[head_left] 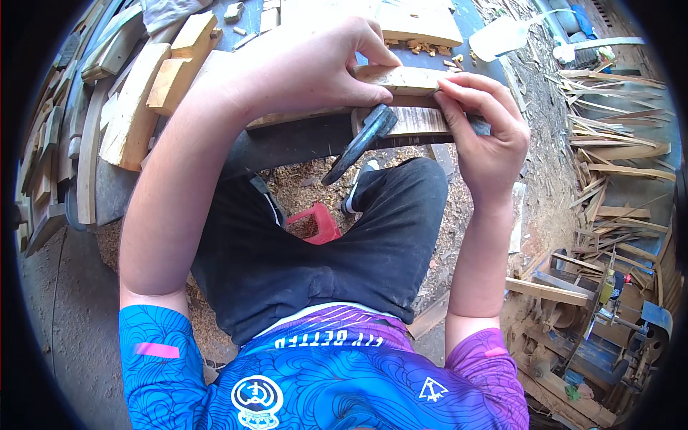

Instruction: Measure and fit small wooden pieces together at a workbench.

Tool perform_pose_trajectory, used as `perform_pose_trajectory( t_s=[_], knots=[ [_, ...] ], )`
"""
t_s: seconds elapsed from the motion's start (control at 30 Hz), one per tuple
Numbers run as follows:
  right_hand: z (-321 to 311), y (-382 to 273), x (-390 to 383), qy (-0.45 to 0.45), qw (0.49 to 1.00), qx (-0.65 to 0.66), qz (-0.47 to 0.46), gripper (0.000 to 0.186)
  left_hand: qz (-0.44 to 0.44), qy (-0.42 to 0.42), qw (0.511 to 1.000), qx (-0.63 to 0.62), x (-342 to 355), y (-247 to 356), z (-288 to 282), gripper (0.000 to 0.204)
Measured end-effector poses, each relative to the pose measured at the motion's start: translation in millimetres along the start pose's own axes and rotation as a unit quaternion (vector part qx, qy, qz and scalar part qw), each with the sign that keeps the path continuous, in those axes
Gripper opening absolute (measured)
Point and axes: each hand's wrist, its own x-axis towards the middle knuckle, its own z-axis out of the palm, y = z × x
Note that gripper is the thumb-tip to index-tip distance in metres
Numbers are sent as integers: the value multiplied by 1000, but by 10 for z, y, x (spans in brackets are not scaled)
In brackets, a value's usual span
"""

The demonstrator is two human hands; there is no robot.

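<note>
A pale curved block of wood lies at the bench's near edge. My left hand grips its left end, thumb on the near side and fingers over the far side. At its right end my right hand is closed in a pinch, thumb and forefinger around something thin and dark, too small to name. Just below sits a second wooden piece with a rough, streaked face. Against its left end a dark metal bar slants down past the bench edge, under my left thumb.
Cut timber pieces are stacked at left. Shavings and a white plastic jug stand beyond my hands. Split offcuts and a machine with wheels occupy the right. A red plastic stool shows between my legs, over sawdust.
</note>
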Motion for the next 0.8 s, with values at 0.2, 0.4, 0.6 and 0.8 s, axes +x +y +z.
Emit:
perform_pose_trajectory(
  t_s=[0.2, 0.4, 0.6, 0.8],
  knots=[
    [19, 0, -20, 8, 1000, -6, -5, 16, -8, -7, 1000, 7, 8, 6, -6, 39],
    [32, -22, -14, 9, 1000, -8, -6, 17, -21, -15, 1000, -2, 6, 6, -1, 39],
    [29, -39, -1, 15, 1000, -13, -7, 16, -12, -12, 1000, -20, 12, 9, -13, 38],
    [24, -80, 7, 9, 1000, -23, -10, 15, -22, -19, 999, -31, -7, 20, -16, 39]
  ],
)
